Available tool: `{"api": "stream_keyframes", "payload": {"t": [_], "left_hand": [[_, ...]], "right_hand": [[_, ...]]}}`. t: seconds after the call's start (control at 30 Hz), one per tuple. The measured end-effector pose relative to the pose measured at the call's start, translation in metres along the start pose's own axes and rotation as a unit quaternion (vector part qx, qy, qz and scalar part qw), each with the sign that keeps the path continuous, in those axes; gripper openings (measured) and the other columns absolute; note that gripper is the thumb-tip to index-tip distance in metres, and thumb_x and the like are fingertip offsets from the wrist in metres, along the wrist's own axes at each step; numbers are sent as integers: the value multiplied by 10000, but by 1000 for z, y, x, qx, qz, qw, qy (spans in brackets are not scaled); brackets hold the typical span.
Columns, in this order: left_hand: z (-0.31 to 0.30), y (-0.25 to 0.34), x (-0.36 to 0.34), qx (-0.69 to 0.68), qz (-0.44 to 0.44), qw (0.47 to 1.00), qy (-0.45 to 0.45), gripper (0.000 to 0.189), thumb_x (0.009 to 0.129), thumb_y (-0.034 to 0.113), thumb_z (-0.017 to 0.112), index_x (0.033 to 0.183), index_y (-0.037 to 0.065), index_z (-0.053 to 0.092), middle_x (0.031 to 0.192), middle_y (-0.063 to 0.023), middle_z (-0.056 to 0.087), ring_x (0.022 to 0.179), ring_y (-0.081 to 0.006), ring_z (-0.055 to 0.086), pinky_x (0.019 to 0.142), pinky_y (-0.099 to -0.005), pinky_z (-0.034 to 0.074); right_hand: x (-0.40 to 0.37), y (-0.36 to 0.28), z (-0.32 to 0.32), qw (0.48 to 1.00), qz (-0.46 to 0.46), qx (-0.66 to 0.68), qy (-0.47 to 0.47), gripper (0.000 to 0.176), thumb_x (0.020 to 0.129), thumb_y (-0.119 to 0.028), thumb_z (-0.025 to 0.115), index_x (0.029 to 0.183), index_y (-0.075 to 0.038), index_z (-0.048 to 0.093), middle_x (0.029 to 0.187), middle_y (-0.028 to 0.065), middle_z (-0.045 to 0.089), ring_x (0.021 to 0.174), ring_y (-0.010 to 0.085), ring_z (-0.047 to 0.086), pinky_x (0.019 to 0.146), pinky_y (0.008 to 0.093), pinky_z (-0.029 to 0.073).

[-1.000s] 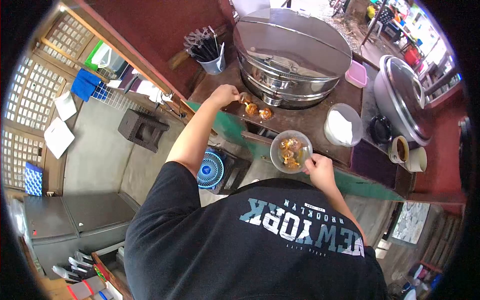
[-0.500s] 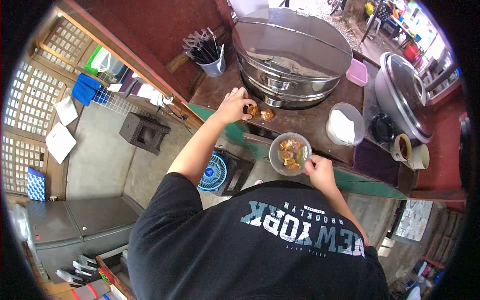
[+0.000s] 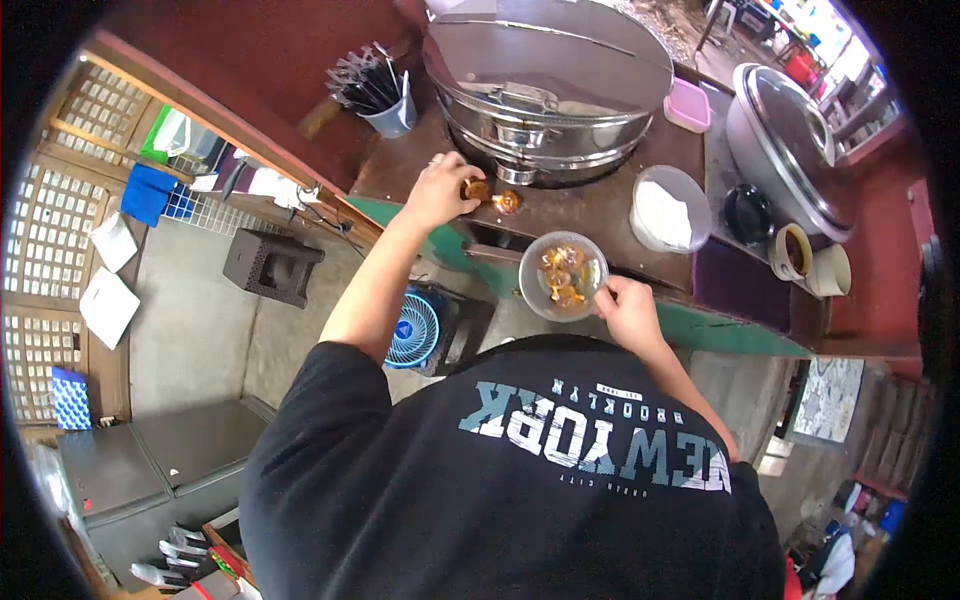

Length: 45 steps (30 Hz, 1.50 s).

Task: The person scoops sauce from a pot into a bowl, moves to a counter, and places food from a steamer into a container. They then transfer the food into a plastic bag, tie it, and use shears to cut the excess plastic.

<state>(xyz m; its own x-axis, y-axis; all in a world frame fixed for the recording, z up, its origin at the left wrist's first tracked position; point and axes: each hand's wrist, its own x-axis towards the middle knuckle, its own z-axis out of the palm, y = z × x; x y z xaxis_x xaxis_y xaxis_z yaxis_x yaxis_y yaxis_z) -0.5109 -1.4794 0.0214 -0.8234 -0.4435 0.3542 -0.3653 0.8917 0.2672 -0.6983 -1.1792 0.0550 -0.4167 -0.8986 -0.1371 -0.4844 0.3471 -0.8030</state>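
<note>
My left hand (image 3: pixel 437 190) is at the front of the brown counter, with thumb and fingers closed around a small orange-brown bundle (image 3: pixel 476 189) that looks like a tied plastic sauce bag. A second such bundle (image 3: pixel 508 202) lies just right of it on the counter. My right hand (image 3: pixel 628 307) pinches the rim of a clear round plastic tub (image 3: pixel 530 294), held over the counter's front edge. Inside the tub sit several similar orange-brown bundles (image 3: pixel 565 275).
Behind my left hand stands a large lidded steel steamer (image 3: pixel 550 130). A cup of black plastic utensils (image 3: pixel 390 118) is to its left. Rightward are a tub with white contents (image 3: pixel 668 215), a pink container (image 3: pixel 687 105), a lidded cooler (image 3: pixel 785 150) and a sauce cup (image 3: pixel 790 252).
The whole view has shifted, so the counter and hands appear higher and further left. My left hand remains on the same bundle, and my right hand still holds the tub.
</note>
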Motion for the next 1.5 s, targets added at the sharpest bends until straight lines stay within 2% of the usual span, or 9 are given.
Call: {"api": "stream_keyframes", "payload": {"t": [0.13, 0.17, 0.27, 0.43, 0.63, 0.83, 1.07, 1.23, 1.5], "left_hand": [[-29, 66, -19, -358, -152, 921, 29, 120, 765, 101, 686, 878, 63, 671, 809, -45, 593, 705, -129, 553, 668, -276, 465], [-46, 97, -22, -354, -119, 928, -8, 73, 779, 64, 660, 850, 50, 669, 816, -40, 625, 704, -93, 563, 654, -262, 467], [-54, 158, -28, -112, 37, 990, -75, 150, 797, 225, 660, 864, 93, 681, 820, -69, 651, 712, -265, 645, 623, -350, 526], [-15, 178, -23, 79, -35, 962, -257, 155, 815, 186, 588, 877, 67, 665, 793, -123, 682, 733, -282, 683, 623, -380, 550], [1, 179, -19, 81, -68, 963, -248, 140, 771, 142, 598, 818, 25, 657, 759, -156, 687, 701, -279, 695, 605, -377, 559], [21, 174, -20, 76, -91, 958, -262, 162, 833, 181, 567, 910, 54, 631, 809, -145, 691, 747, -287, 693, 635, -396, 554], [-5, 177, -22, 56, -66, 969, -229, 166, 831, 192, 557, 897, 55, 624, 761, -136, 676, 722, -304, 682, 621, -404, 543], [-59, 163, -27, -49, -119, 988, -83, 134, 816, 194, 593, 890, 92, 639, 829, -146, 650, 782, -342, 637, 668, -436, 512], [-70, 20, -7, 89, -142, 983, 77, 133, 822, 194, 625, 901, 100, 674, 864, -108, 627, 823, -317, 620, 725, -412, 503]], "right_hand": [[1, 8, 3, 999, -25, -20, 14, 226, 808, -180, 577, 755, 39, 599, 724, 237, 598, 694, 393, 613, 632, 433, 473], [0, 7, 3, 999, -29, -26, 14, 224, 808, -179, 580, 754, 38, 597, 729, 237, 599, 702, 397, 611, 637, 434, 473], [2, 1, 2, 998, -50, -45, 11, 221, 806, -178, 585, 752, 36, 594, 741, 236, 601, 719, 401, 607, 651, 439, 474], [4, -3, 11, 996, -61, -67, 8, 229, 798, -192, 596, 742, 30, 601, 752, 231, 610, 722, 392, 611, 666, 442, 480], [5, -3, 19, 995, -85, -52, 0, 230, 784, -203, 614, 730, 21, 617, 745, 223, 620, 715, 388, 618, 669, 439, 491], [5, -4, 21, 996, -70, -56, -15, 226, 783, -197, 609, 744, 24, 625, 755, 229, 623, 728, 390, 623, 674, 441, 494], [8, -2, 21, 997, -56, -57, 7, 235, 785, -196, 603, 745, 35, 619, 742, 246, 610, 714, 409, 617, 659, 457, 485], [8, -2, 21, 999, -30, -45, 2, 238, 789, -189, 598, 737, 43, 614, 732, 250, 603, 715, 412, 615, 655, 455, 484], [6, 6, 22, 999, -17, -37, 18, 228, 792, -178, 600, 746, 44, 615, 714, 253, 590, 674, 402, 610, 622, 442, 470]]}}
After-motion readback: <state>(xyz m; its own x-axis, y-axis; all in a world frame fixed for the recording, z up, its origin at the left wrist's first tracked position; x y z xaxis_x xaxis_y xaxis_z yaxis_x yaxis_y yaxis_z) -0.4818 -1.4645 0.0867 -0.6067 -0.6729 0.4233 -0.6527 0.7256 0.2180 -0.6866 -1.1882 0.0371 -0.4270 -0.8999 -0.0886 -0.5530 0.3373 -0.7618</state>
